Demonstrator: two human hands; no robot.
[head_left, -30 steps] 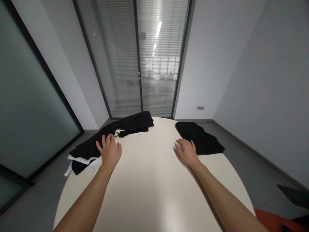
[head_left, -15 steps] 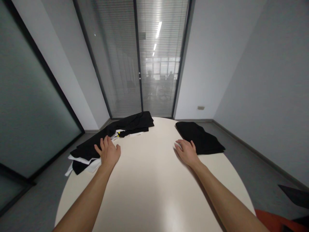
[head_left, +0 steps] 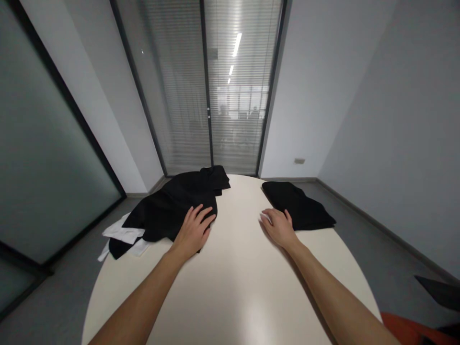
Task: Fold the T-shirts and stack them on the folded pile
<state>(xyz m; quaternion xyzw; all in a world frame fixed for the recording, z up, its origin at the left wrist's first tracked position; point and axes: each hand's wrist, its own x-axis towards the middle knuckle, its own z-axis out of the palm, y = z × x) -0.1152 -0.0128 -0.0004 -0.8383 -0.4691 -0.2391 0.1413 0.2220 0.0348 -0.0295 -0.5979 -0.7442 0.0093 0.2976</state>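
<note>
A loose black garment (head_left: 172, 206) lies spread over the far left of the white round table (head_left: 233, 282). My left hand (head_left: 193, 231) rests flat on its near right edge, fingers apart. White clothing (head_left: 120, 234) sticks out from under the black pile at the left. My right hand (head_left: 278, 226) lies flat on the tabletop with fingers apart, right beside a folded black garment (head_left: 298, 203) on the far right, holding nothing.
Glass doors with blinds (head_left: 208, 91) stand beyond the table's far edge. A frosted glass wall (head_left: 39, 158) runs along the left. Part of an orange seat (head_left: 413, 330) shows at the lower right corner, with grey floor around the table.
My left hand has moved right and the black garment has been drawn with it toward the table's middle, covering the white and yellow bits seen earlier. The right hand has stayed put.
</note>
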